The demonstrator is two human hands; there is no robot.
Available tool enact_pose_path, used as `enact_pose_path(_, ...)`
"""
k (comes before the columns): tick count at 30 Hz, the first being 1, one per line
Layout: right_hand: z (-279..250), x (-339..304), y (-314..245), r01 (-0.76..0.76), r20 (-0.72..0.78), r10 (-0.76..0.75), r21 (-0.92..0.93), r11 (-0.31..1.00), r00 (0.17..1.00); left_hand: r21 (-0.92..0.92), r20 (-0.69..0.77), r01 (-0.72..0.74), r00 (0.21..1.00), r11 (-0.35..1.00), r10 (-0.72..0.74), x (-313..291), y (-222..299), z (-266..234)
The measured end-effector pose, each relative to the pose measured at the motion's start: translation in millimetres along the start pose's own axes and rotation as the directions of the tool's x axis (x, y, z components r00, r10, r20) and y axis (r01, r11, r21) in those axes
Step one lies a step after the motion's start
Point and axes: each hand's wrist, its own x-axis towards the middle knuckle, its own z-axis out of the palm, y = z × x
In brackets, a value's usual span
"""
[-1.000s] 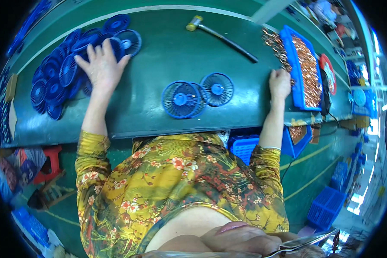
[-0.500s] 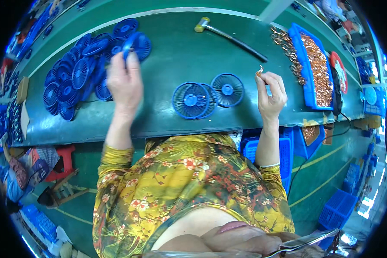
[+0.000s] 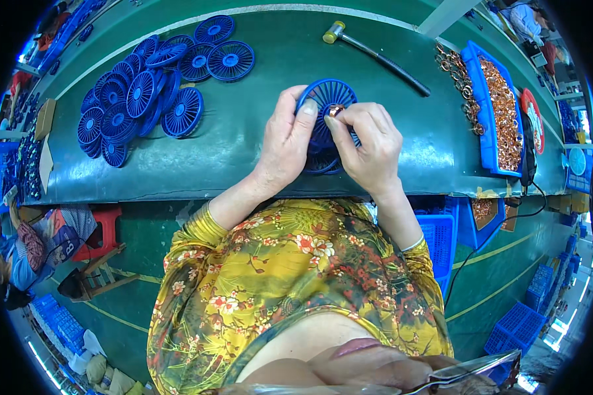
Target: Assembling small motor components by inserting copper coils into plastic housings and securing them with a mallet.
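We hold a blue round grille [image 3: 329, 90] up in front of us, over the middle of the bench [image 3: 230, 148]. Our left hand [image 3: 285, 139] is closed on its left rim, thumb over the spokes; our right hand [image 3: 370, 146] has thumb and forefinger pinched at a small copper-coloured piece [image 3: 335, 110] near the grille's centre. The grille looks like light, stiff plastic, and we judge its thin spokes the fragile part, so the rim is the place to hold. The piece looks like smooth, springy metal, apt to slip, best taken between fingertips.

Half a second ago our hands were well apart, the left beside the grille pile [image 3: 138, 92], the right nearer the blue tray [image 3: 486, 135]. Now they meet, and the grilles lying mid-bench [image 3: 321, 163] are largely hidden behind them.
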Motion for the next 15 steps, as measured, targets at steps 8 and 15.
enact_pose_path(8,13.9,-2.7,-0.3,-0.105,0.13,0.123,-0.135,0.985,0.984,0.303,0.007,-0.106,0.994,0.947,0.109,-6.2,4.1,-2.5)
enact_pose_path(15,-2.6,-1.8,2.3,0.004,0.122,0.021,-0.204,0.979,0.992,-0.479,0.307,0.361,0.923,0.8,-0.232,4.8,5.2,-18.0)
